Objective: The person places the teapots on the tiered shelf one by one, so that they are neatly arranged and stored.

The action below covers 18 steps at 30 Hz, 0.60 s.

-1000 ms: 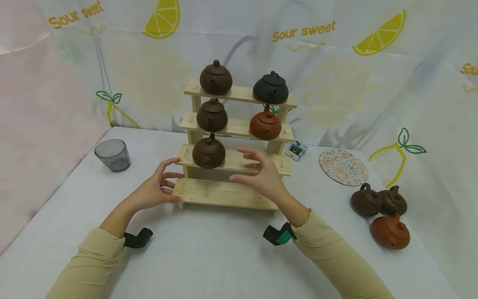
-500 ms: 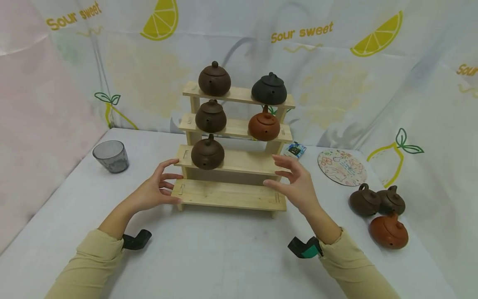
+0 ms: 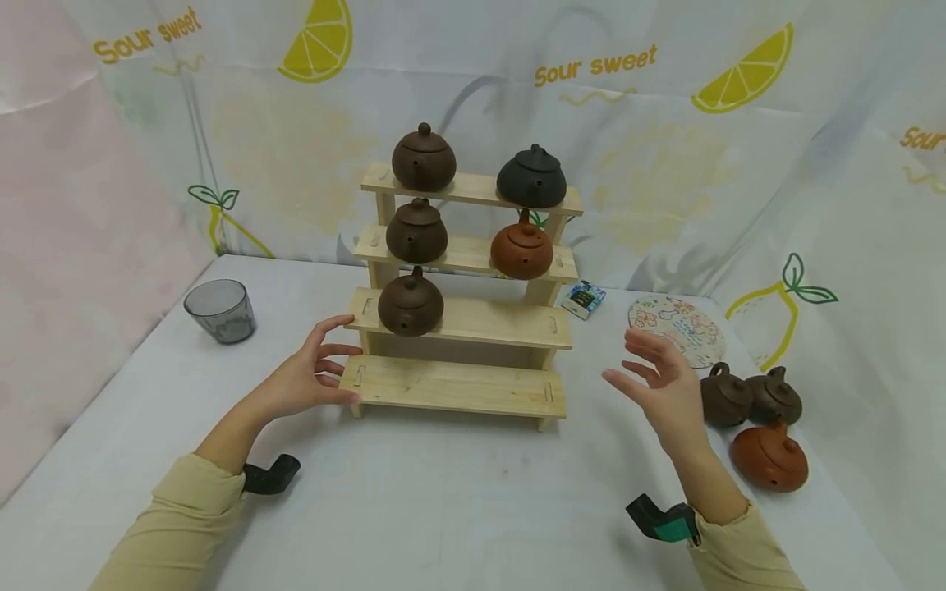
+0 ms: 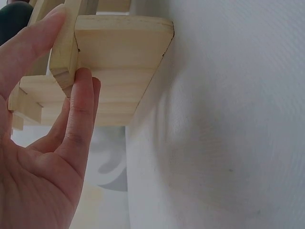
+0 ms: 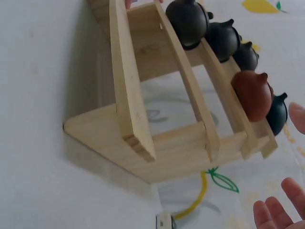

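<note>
A stepped wooden display shelf (image 3: 458, 386) stands mid-table. My left hand (image 3: 306, 373) holds the left end of its lowest board (image 4: 64, 52), thumb on one face and fingers on the other. On the top step sit a brown teapot (image 3: 424, 162) and a black teapot (image 3: 531, 179). The second step bears another brown teapot (image 3: 416, 234) and a red-brown teapot (image 3: 521, 252); a third brown teapot (image 3: 410, 306) is at the left of the step below. Right of the shelf, my right hand (image 3: 668, 394) is in the air with fingers apart, holding nothing.
Beyond my right hand, two brown teapots (image 3: 773, 400) and an orange-red teapot (image 3: 770, 460) cluster at the table's right. Behind them lies a round floral mat (image 3: 687, 328). A small blue-and-white box (image 3: 584, 300) is beside the shelf; a grey glass (image 3: 222, 312) stands far left.
My right hand has drawn away from the third step to the right, past the shelf's end toward the cluster of teapots. The left hand has kept its place on the shelf.
</note>
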Tool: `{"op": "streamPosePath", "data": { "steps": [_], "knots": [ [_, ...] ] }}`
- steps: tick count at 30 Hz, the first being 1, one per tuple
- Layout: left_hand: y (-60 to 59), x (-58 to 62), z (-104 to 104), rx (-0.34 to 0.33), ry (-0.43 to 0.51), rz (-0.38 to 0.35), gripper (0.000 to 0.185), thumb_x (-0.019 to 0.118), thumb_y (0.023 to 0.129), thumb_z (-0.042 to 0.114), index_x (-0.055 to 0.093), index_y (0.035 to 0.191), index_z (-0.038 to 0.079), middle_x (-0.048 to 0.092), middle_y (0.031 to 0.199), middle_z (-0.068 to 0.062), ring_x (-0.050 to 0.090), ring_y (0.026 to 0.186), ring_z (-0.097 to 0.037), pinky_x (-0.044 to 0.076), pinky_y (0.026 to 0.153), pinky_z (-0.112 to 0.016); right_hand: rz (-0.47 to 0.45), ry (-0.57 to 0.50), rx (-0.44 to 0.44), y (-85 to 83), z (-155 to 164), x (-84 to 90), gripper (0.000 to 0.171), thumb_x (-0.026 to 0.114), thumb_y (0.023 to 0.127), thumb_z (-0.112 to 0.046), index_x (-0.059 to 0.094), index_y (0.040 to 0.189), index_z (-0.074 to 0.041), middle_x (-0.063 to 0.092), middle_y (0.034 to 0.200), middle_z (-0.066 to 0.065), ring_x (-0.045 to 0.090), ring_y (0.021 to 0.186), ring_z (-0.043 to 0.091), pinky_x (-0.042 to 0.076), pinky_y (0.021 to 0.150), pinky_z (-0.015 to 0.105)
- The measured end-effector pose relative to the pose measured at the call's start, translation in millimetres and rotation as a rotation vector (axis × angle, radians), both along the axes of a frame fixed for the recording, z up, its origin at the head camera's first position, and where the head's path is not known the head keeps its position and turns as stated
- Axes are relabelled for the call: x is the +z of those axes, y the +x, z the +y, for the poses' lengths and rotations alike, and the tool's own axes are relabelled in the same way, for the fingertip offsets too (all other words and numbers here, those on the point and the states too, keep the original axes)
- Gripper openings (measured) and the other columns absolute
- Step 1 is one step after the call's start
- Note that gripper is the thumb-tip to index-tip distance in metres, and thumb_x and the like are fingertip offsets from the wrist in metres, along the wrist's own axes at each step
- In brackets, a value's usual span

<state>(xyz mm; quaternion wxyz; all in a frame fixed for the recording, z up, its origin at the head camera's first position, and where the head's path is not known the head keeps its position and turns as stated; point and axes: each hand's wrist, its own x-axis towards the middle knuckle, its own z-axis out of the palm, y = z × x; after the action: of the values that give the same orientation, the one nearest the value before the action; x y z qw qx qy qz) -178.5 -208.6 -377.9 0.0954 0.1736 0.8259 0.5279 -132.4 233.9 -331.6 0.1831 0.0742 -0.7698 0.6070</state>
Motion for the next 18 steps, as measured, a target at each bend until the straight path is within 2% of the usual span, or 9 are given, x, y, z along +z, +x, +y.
{"op": "streamPosePath", "data": {
  "steps": [7, 12, 15, 18],
  "knots": [
    [-1.5, -2.0, -0.1, -0.003, -0.001, 0.003, 0.108, 0.082, 0.068, 0.003, 0.010, 0.146, 0.025, 0.045, 0.131, -0.027, 0.055, 0.097, -0.032, 0.050, 0.074, -0.027, -0.066, -0.028, -0.136, 13.6, 38.8, -10.0, 0.047, 0.072, 0.078, 0.003, 0.056, 0.121, -0.006, 0.054, 0.119, -0.001, 0.052, 0.105, 0.010, 0.045, 0.079, 0.013],
    [-1.6, -1.6, -0.6, 0.002, -0.005, -0.003, 0.108, 0.082, 0.068, 0.004, 0.010, 0.146, 0.026, 0.044, 0.131, -0.026, 0.055, 0.097, -0.031, 0.050, 0.074, -0.027, -0.097, -0.016, -0.211, 11.3, 83.6, -38.1, 0.055, 0.076, 0.077, -0.005, 0.054, 0.127, -0.009, 0.053, 0.124, 0.003, 0.056, 0.100, 0.009, 0.047, 0.073, 0.013],
    [-1.5, -1.6, -1.0, 0.004, -0.005, -0.006, 0.108, 0.082, 0.068, 0.005, 0.010, 0.146, 0.027, 0.044, 0.131, -0.026, 0.055, 0.097, -0.031, 0.050, 0.074, -0.027, -0.097, -0.034, -0.251, 10.9, 106.4, -51.1, 0.057, 0.077, 0.075, -0.004, 0.055, 0.127, -0.011, 0.054, 0.124, 0.004, 0.056, 0.102, 0.011, 0.047, 0.072, 0.013],
    [-1.1, -1.9, -1.2, 0.004, -0.003, -0.012, 0.109, 0.083, 0.068, 0.005, 0.010, 0.146, 0.027, 0.044, 0.132, -0.026, 0.055, 0.097, -0.031, 0.050, 0.074, -0.027, -0.131, -0.070, -0.315, 17.4, 111.2, -44.5, 0.057, 0.078, 0.073, -0.002, 0.057, 0.125, -0.012, 0.056, 0.121, 0.001, 0.055, 0.103, 0.010, 0.046, 0.074, 0.011]
  ]
}}
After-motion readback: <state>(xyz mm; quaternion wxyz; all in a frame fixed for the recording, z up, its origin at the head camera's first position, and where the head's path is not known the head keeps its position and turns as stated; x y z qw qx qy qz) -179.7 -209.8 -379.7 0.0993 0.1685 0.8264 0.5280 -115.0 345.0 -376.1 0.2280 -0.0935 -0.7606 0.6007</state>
